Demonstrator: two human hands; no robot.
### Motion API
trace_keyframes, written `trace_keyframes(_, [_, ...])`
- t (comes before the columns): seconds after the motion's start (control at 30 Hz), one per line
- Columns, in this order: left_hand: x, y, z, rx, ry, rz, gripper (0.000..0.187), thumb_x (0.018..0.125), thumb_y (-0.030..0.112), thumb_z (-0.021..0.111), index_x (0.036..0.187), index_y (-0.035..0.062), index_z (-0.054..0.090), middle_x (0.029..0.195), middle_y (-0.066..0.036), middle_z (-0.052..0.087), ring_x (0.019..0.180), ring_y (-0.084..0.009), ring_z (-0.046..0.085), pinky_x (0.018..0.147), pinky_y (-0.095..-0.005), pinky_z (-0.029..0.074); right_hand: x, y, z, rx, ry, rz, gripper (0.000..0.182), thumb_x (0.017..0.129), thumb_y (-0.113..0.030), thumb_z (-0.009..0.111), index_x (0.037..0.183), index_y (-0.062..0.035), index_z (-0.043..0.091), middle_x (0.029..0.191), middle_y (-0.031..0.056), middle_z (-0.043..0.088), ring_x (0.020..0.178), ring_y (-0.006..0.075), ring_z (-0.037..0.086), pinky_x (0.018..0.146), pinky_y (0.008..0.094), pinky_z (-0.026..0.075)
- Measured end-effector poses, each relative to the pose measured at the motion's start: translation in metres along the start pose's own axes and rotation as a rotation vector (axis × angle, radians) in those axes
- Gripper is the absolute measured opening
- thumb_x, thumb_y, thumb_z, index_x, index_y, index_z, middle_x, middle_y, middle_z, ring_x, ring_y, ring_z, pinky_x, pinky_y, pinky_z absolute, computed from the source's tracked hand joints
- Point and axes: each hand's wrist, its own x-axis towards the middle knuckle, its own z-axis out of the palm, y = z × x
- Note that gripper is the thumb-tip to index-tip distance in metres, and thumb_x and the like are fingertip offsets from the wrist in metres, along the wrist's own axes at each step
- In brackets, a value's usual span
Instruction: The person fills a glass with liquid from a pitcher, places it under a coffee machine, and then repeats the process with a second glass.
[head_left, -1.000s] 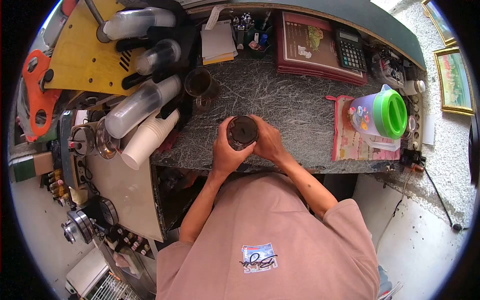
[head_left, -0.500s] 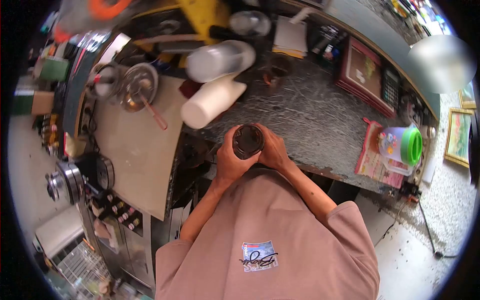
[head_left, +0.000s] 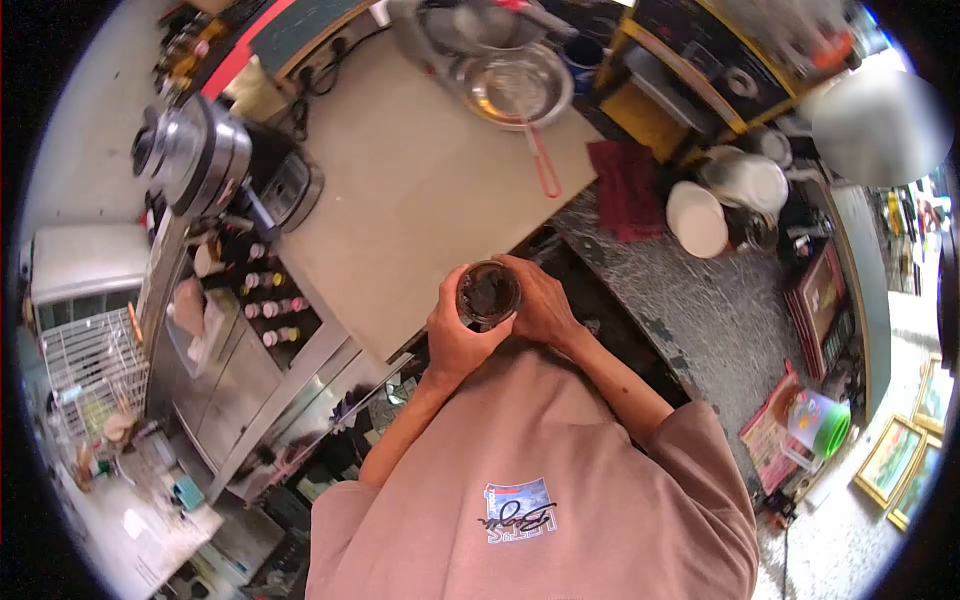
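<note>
Close to my chest, a round glass (head_left: pixel 489 291) with something dark inside is seen from above. My left hand (head_left: pixel 460 335) curls around its left and near side, the thumb along the front. From the right side, my right hand (head_left: pixel 540 305) also wraps the glass, its fingers partly hidden behind the rim. Just beyond both hands lies the corner of a beige countertop (head_left: pixel 400 200).
A metal bowl (head_left: pixel 515 88) holds a red-handled strainer (head_left: pixel 543 165) at the back. A blender-like machine (head_left: pixel 215 165) stands left. On the right, a dark scratched counter (head_left: pixel 700 310) carries a maroon cloth (head_left: pixel 627 190), a white cup (head_left: pixel 697 220) and a green-lidded jug (head_left: pixel 818 424).
My view has turned left, so the beige countertop now lies in front and the dark counter has shifted right. Both hands keep hold of the glass.
</note>
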Motion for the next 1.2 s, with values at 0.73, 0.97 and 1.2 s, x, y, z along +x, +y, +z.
trace_keyframes(0.73, [0.014,-0.092,-0.145,-0.004,0.566,-0.323,0.081,0.072,0.017,0.089,0.138,0.001,0.044,0.13,-0.018,0.062,0.118,-0.0247,0.064,0.093,-0.0369,0.058,0.157,-0.059,0.175,0.26,-0.413,-0.316,0.073,0.073,-0.011,0.079,0.139,-0.0062,0.047,0.134,0.0157,0.059,0.123,0.0361,0.057,0.103,0.0444,0.047])
trace_keyframes(0.97, [0.039,-0.11,-0.171,-0.006,0.649,-0.294,0.076,0.073,0.017,0.087,0.135,0.0012,0.047,0.126,-0.016,0.064,0.114,-0.025,0.066,0.092,-0.037,0.057,0.2,-0.065,0.201,0.251,-0.46,-0.343,0.074,0.073,-0.012,0.08,0.139,-0.0057,0.047,0.132,0.0163,0.059,0.121,0.0368,0.057,0.101,0.0455,0.047])
trace_keyframes(1.2, [0.063,-0.128,-0.204,0.078,0.612,-0.24,0.077,0.073,0.016,0.087,0.136,0.0008,0.047,0.127,-0.014,0.062,0.117,-0.0231,0.063,0.097,-0.0363,0.055,0.231,-0.069,0.229,0.196,-0.44,-0.375,0.074,0.072,-0.016,0.08,0.137,-0.0032,0.046,0.13,0.0188,0.058,0.121,0.0396,0.055,0.102,0.0477,0.045])
